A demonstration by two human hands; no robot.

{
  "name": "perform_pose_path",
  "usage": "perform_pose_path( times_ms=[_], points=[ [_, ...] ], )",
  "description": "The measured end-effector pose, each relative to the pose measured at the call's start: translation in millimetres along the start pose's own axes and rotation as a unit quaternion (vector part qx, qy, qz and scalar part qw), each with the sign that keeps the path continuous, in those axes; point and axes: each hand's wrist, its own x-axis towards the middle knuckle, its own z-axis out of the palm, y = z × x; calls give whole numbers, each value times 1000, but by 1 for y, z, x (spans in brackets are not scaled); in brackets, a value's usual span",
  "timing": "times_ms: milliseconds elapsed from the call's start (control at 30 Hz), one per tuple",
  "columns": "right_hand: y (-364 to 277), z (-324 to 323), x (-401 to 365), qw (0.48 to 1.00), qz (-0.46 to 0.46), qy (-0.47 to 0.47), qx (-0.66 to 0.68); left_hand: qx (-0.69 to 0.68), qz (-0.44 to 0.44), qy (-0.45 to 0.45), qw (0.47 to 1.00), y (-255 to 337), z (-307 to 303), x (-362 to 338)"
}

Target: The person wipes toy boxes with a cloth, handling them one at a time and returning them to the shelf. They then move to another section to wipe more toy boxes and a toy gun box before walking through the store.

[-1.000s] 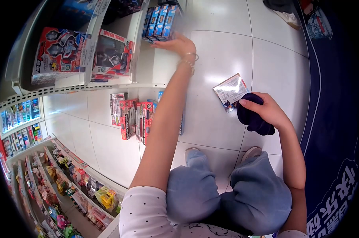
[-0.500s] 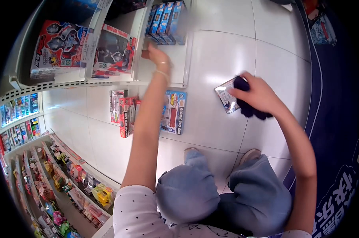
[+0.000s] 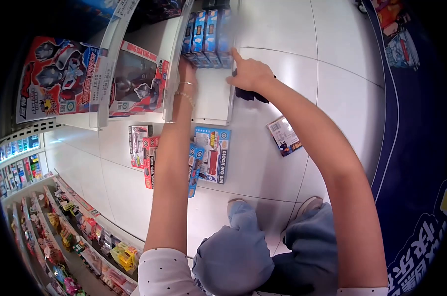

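On the lower shelf [image 3: 211, 106], several blue boxes [image 3: 211, 34] stand upright in a row. My left hand [image 3: 187, 74] reaches in at the row's left side, its fingers hidden behind the shelf divider and the boxes. At the right end, my right hand [image 3: 250, 74] has its index finger stretched out to the rightmost box. A bunched dark cloth [image 3: 253, 94] hangs under that palm, with the other fingers curled around it. A small box with a barcode [image 3: 283, 136] lies on the floor below my right forearm.
Blue toy-gun boxes [image 3: 213, 155] and red ones [image 3: 149, 160] lie on the tiles by my left forearm. Boxed robot figures [image 3: 137, 81] fill the shelf at left. Racks of small packets [image 3: 95, 232] stand lower left, and a dark blue printed panel [image 3: 416, 148] runs along the right.
My right hand has left the small box on the floor and moved up-left to the blue boxes, cloth still with it. My left hand has gone deeper beside the row.
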Motion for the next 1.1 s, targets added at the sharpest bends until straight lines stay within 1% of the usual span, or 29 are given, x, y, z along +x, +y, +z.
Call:
perform_pose_path(
  times_ms=[33, 167, 267, 300, 367, 467, 600, 633, 700, 800, 867, 933, 967, 1033, 1067, 1100],
  points=[
    [0, -2, -1, 1000, 3, -3, 1, -1, -2, -11, 1000, 0, 1, -2],
    [-4, -11, -6, 999, 0, -21, -32, 18, -1, 39, 999, -5, 9, -4],
    [-9, -7, -4, 999, 5, 7, -42, 21, 5, 36, 999, -6, 8, -6],
    [-10, -5, -3, 999, 6, 32, -31, 23, 8, 32, 999, -5, 8, -6],
    [-14, -2, -2, 997, 10, 82, -8, 4, 28, 46, 999, -8, 2, -1],
    [-18, -3, 4, 991, -5, 130, -40, -16, 68, 40, 997, -4, -3, 0],
    [-20, -2, 8, 986, -11, 144, -82, -31, 106, 26, 994, -8, -17, 13],
    [-19, -2, 9, 986, -11, 143, -85, 61, 118, 13, 991, -1, -14, 7],
    [-19, 0, 11, 985, -9, 145, -89, 243, 141, -13, 960, 32, 4, -18],
    [-19, 2, 12, 986, -6, 145, -87, 192, 117, -13, 974, 30, -1, -10],
    [-19, -3, 6, 987, 0, 135, -87, 211, 133, -8, 968, 24, -10, 2],
    [-13, -13, -5, 987, -6, 135, -82, 226, 193, 3, 955, 16, -17, 11],
    [-9, -21, -18, 988, -6, 130, -81, 221, 198, 18, 955, 17, -11, 3],
    [12, -42, -46, 996, 12, 89, -16, 153, 181, 102, 966, 18, 0, -37],
    [28, -49, -65, 994, 12, 87, 67, 158, 196, 153, 955, 20, 13, -75],
    [46, -56, -86, 985, 9, 90, 147, 231, 234, 207, 921, 19, 28, -124]
  ],
)
